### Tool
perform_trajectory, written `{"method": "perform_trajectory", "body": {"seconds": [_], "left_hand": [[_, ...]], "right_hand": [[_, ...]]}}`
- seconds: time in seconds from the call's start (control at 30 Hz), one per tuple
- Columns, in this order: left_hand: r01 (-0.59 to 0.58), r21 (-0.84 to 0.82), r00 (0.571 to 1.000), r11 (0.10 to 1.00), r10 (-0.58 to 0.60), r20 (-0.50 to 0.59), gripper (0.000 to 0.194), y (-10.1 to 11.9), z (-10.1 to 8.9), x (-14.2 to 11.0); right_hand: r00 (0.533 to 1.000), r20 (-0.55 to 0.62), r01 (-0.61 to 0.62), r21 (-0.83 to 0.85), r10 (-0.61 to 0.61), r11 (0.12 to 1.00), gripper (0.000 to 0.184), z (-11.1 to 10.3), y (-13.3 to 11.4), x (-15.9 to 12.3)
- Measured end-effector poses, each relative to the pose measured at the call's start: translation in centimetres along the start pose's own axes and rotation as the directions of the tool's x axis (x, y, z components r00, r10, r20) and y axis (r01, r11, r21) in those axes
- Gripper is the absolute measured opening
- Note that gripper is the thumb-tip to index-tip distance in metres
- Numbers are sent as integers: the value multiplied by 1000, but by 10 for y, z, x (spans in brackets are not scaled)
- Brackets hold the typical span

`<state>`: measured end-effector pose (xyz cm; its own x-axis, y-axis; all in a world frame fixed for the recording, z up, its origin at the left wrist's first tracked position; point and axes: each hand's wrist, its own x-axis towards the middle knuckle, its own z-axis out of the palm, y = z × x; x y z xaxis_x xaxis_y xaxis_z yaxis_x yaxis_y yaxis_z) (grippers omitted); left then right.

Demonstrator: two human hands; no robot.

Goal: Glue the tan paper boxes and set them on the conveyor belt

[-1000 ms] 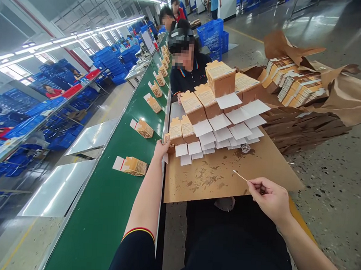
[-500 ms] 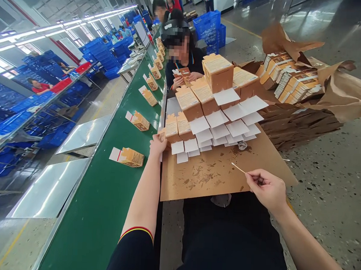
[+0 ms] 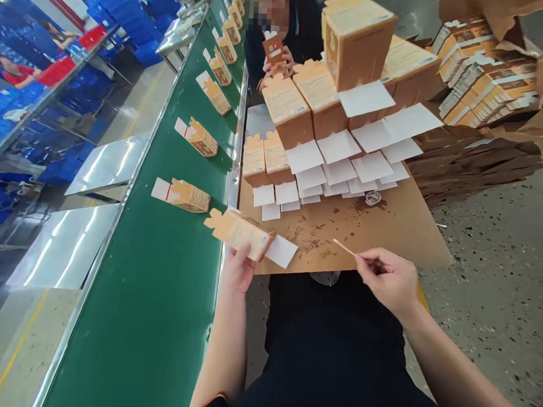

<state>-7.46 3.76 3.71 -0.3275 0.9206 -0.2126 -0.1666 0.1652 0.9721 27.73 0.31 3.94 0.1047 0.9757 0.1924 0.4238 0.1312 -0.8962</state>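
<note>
My left hand (image 3: 239,268) is closed round a small tan cardboard box (image 3: 242,233), tilted above the near left corner of the board, with its white flap stretched out to the right. Between thumb and fingers of my right hand (image 3: 388,279) is a thin cotton swab (image 3: 343,247), its pale tip pointing left over the brown cardboard sheet (image 3: 314,248). Beyond both hands rises a stack of similar boxes (image 3: 288,107), several white flaps facing me. A small clear round dish (image 3: 372,198) sits at the foot of the stack, near dark wet-looking spots.
On my left runs a green conveyor belt (image 3: 158,282) bearing a row of boxes (image 3: 190,196) with raised flaps. Across the stack a co-worker (image 3: 303,29) handles a box. Bundled flat cartons (image 3: 491,81) lie in torn brown paper at the right.
My left hand has pulled a box from the left end of the stack toward me, and it now shows in full. My right hand still holds the swab. The view has tilted down.
</note>
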Motion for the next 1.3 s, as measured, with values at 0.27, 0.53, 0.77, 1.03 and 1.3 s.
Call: {"method": "perform_trajectory", "body": {"seconds": [0.27,0.53,0.77,1.03,1.3], "left_hand": [[-15,43,996,999,19,-91,91,-38,39,4],[-34,50,997,998,37,-63,86,-45,34,-1],[-104,82,991,991,110,-78,88,-40,43,-11],[-166,317,975,934,204,-90,80,-52,63,-38],[-202,492,963,847,263,-56,69,-58,67,-49]], "right_hand": [[960,222,179,-24,-169,984,20,81,19,-1],[885,374,328,-80,-277,941,27,84,27,-9],[919,316,274,-81,-236,958,25,79,27,1],[990,110,87,9,-88,996,18,46,24,8],[998,69,5,5,-5,1000,20,25,21,-6]]}}
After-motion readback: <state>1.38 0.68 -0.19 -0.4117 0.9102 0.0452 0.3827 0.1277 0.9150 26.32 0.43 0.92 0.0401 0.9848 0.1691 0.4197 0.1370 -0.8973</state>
